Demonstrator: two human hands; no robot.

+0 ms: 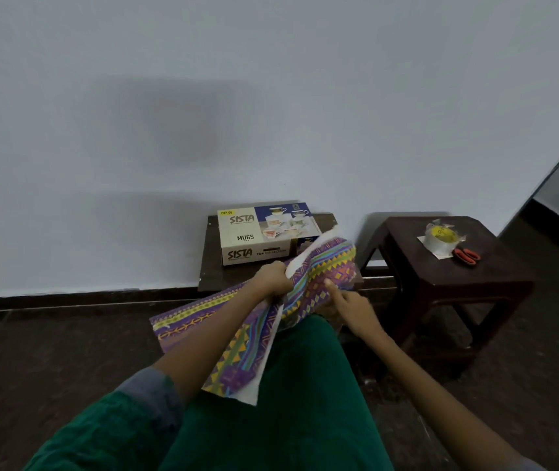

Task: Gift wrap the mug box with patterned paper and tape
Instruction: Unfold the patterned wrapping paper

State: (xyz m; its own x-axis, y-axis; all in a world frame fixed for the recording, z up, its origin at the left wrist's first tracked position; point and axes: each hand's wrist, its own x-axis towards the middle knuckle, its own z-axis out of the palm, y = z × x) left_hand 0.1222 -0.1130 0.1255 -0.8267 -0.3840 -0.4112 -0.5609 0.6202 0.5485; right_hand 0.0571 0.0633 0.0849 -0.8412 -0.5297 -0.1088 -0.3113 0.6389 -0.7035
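Two hands are occupied with one sheet of patterned paper [257,321], held over the lap: the left hand [273,278] is clenched around a bunched part near the sheet's middle, and the right hand [346,302] pinches or presses the printed face just to the right of it, though its fingertips are partly hidden. The paper is judged light, thin and limp; it sags and curls below the hands, so it is likely to crease or tear if gripped in a fist, and is better taken by its edges or corners. Purple, yellow, green and blue geometric bands are printed on one face, while the back is plain white. Beyond the hands, the mug box [264,234] lies flat on a low dark bench [210,263], unwrapped, its far end just behind the raised paper. It is probably stiff cardboard with fragile, fairly heavy contents, best lifted by both short ends. Farther right, tape [441,236] and red-handled scissors [466,255] rest on a dark stool [475,277].
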